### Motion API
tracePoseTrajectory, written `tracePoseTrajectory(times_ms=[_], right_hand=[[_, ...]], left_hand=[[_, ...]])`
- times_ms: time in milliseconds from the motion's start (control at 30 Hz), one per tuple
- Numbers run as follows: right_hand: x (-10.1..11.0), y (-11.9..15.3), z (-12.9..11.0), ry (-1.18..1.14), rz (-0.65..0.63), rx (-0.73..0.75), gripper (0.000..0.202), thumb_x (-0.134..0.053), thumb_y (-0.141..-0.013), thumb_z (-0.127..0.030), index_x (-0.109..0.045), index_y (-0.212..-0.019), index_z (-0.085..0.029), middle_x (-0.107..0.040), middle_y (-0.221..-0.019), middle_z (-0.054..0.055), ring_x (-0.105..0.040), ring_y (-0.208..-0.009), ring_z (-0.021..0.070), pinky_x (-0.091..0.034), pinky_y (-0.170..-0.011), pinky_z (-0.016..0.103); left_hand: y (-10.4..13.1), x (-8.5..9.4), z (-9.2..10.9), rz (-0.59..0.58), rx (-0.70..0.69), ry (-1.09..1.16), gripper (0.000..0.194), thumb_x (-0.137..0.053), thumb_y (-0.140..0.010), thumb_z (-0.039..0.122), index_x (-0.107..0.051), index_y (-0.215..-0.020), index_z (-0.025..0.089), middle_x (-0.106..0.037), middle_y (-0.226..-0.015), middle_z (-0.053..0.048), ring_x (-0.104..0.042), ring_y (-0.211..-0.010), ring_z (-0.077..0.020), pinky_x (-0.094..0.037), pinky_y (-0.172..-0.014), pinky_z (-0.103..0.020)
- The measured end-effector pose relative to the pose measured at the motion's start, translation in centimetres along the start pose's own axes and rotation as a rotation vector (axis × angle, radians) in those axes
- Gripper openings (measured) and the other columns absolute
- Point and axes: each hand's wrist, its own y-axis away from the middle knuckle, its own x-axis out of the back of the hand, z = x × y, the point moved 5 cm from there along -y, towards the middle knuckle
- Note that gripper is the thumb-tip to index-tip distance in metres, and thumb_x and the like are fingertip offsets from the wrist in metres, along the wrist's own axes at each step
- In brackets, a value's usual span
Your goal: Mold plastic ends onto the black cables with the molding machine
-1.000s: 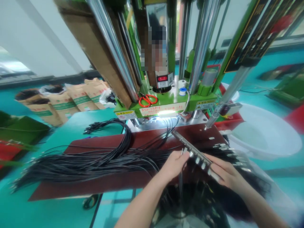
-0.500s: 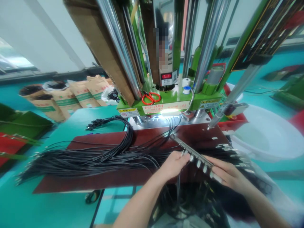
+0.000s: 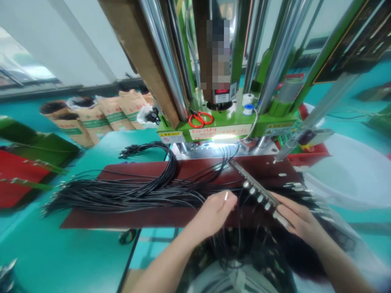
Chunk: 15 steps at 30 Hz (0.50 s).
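Observation:
My right hand (image 3: pixel 297 219) grips the near end of a long metal bar (image 3: pixel 255 186), which slants up and left over the brown board. Several silver connectors stick out along the bar's near side, with black cables hanging below them. To the left of the bar, apart from it, my left hand (image 3: pixel 215 211) is closed in a pinch. A small pale tip shows at its fingers, apparently the end of a black cable; the rest of that cable is partly hidden by the hand. Loose cables (image 3: pixel 222 248) hang below both hands.
A bundle of black cables (image 3: pixel 122 195) lies across the brown board (image 3: pixel 88 219). Behind stands a green press (image 3: pixel 183 130) with a lit work area, red-handled scissors (image 3: pixel 200 119) and a blue-white spool (image 3: pixel 248 109) on it. A white tub (image 3: pixel 351 167) is at right, paper sacks (image 3: pixel 97 118) at back left.
My left hand has come off the bar's connectors and moved slightly left, now showing a pale tip at its fingers. My right hand still holds the bar. The whole view has shifted slightly.

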Motion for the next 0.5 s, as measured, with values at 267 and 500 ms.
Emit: tracePoseTrajectory(times_ms=[267, 500], right_hand=[[-0.1, -0.1, 0.4, -0.090, 0.007, -0.120, 0.048, -0.054, -0.078, -0.047, -0.054, -0.119, -0.023, -0.059, -0.077, 0.005, -0.048, -0.053, 0.0110, -0.036, -0.038, 0.017], [-0.1, 0.6, 0.1, -0.053, -0.018, -0.035, 0.048, -0.053, -0.079, -0.046, -0.055, -0.120, -0.023, -0.054, -0.062, 0.004, -0.037, -0.044, 0.0104, -0.028, -0.036, 0.021]], left_hand=[[7.3, 10.3, -1.1, 0.236, 0.182, 0.791, 0.041, -0.043, -0.076, 0.057, -0.040, -0.058, 0.021, -0.020, -0.038, 0.008, -0.018, -0.029, -0.0048, -0.017, -0.031, -0.017], [0.5, 5.3, -1.0, 0.188, 0.186, 0.783, 0.030, -0.049, -0.077, 0.045, -0.033, -0.067, 0.022, -0.021, -0.043, 0.011, -0.010, -0.033, -0.0023, -0.006, -0.031, -0.012]])
